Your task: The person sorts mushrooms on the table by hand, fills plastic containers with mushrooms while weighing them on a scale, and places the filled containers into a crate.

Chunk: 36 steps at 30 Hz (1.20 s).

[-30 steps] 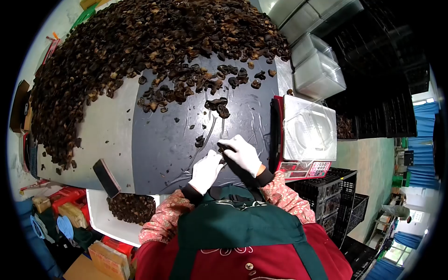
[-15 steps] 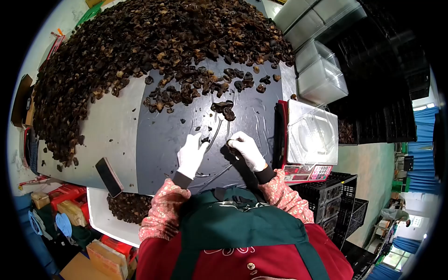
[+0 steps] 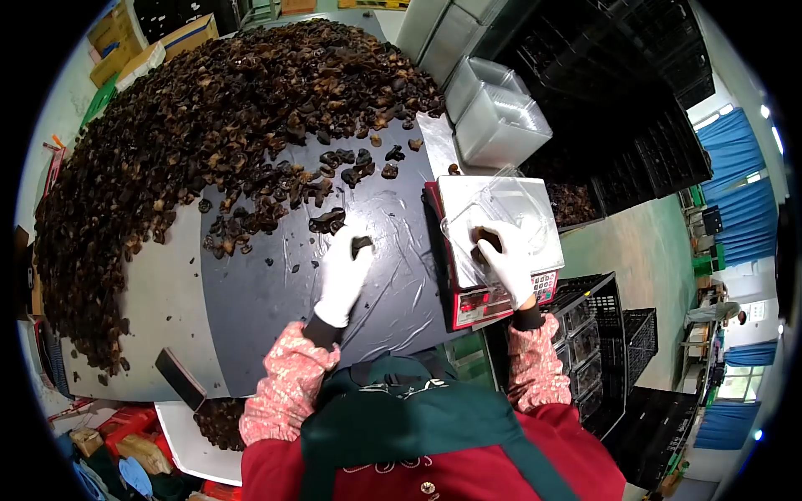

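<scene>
Hands in white gloves work at both sides of a table [image 3: 159,292] part-covered by a dark sheet [image 3: 284,326], as clocked from the wearer's place at the near edge. At eleven o'clock, the left hand [image 3: 344,271] pinches a dark, curled piece [image 3: 360,244] between thumb and fingers, just beside a loose dark clump [image 3: 327,220] on the sheet. At one o'clock, the right hand [image 3: 510,259] curls its fingers and thumb around a brown piece [image 3: 486,238] over a red-bodied scale [image 3: 451,275], where clear plastic [image 3: 480,204] lies on the pale pan. A broad heap of dark pieces [image 3: 242,100] spreads from ten to twelve o'clock. Clear tubs [image 3: 501,125] stand beyond the scale at one o'clock; black crates [image 3: 589,334] sit between two and three. At nine o'clock, a phone [image 3: 180,380] rests at the table's edge, near a white bin [image 3: 180,434] holding more dark pieces. A distant person [image 3: 714,314] appears near three o'clock.
</scene>
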{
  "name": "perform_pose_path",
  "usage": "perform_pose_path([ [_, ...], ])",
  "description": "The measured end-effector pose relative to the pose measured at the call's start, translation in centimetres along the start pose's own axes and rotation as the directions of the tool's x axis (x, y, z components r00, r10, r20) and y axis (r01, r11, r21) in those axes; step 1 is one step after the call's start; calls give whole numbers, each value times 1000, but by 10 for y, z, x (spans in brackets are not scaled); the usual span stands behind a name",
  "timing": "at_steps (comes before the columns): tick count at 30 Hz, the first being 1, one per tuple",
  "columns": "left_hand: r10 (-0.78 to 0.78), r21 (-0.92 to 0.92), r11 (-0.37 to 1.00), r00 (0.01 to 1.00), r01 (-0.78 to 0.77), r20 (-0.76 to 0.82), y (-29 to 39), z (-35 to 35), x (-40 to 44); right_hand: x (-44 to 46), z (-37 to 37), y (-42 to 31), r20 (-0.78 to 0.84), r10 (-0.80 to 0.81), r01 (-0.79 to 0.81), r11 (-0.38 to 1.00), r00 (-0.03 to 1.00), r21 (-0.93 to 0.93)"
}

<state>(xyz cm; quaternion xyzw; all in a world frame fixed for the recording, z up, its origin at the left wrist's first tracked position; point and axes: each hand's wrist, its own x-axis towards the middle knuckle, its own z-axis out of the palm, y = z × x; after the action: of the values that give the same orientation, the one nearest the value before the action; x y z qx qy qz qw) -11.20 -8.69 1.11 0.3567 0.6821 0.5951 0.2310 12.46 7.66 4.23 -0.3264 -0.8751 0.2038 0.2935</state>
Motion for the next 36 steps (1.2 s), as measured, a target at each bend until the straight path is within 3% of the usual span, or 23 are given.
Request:
perform_pose_path([
  [1,74,8,997,997,-74,-11,1,3,2,-3,-2,5,93,35,-30,998,995,-49],
  [2,287,48,957,958,-288,21,31,35,16,-16,-7,8,-22,186,-181,971,982,155],
  [6,315,-65,949,922,-308,227,68,110,28,-24,-24,29,-139,298,-229,900,944,370],
  [9,517,104,812,791,-574,328,65,151,28,-27,-38,41,-158,316,-239,895,936,376],
  [11,554,298,614,668,-731,497,61,166,20,-23,-42,48,-165,311,-226,890,936,396],
  [12,497,316,596,649,-738,577,61,169,20,-20,-46,51,-188,274,-197,917,943,348],
  [13,413,307,631,644,-712,644,62,176,13,-25,-55,51,-206,300,-222,916,931,334],
  [15,537,203,677,663,-708,521,61,164,9,-15,-56,41,-249,264,-188,938,932,291],
  [16,469,211,714,679,-668,565,63,163,8,-16,-58,45,-251,260,-189,943,933,275],
  [18,637,71,713,687,-697,349,69,134,10,-6,-59,21,-323,314,-209,924,893,321],
  [19,533,31,823,791,-567,301,68,99,12,4,-46,0,-304,253,-145,931,919,336],
  [20,543,-6,828,800,-560,255,63,101,11,3,-45,-21,-311,206,-101,941,928,324],
  [22,323,72,939,932,-337,162,19,66,5,14,14,-67,-88,36,-1,930,995,369],
  [23,225,94,967,968,-236,108,0,47,4,15,14,-72,-50,111,-77,889,993,451],
  [24,170,116,978,984,-174,48,-10,34,4,24,41,-76,21,-57,43,914,998,403],
  [25,138,127,983,990,-134,-26,-27,7,6,27,98,-78,187,21,-101,897,982,430],
  [26,102,141,986,990,-88,-94,-42,-13,-2,29,98,-82,222,54,-150,886,974,439],
  [28,-33,282,954,974,97,-224,-94,-69,-5,54,167,-94,217,-59,-29,925,974,380],
  [30,-64,266,955,964,135,-258,-103,-88,-7,66,193,-95,283,-20,-95,918,959,385],
  [32,-26,320,940,960,119,-279,-118,-114,4,89,238,-101,232,-114,54,966,966,251],
  [35,-32,311,942,956,126,-291,-109,-121,44,121,286,-118,230,-89,75,995,969,66],
  [36,96,346,938,950,13,-297,-108,-116,59,125,292,-121,223,-85,78,996,971,38],
])
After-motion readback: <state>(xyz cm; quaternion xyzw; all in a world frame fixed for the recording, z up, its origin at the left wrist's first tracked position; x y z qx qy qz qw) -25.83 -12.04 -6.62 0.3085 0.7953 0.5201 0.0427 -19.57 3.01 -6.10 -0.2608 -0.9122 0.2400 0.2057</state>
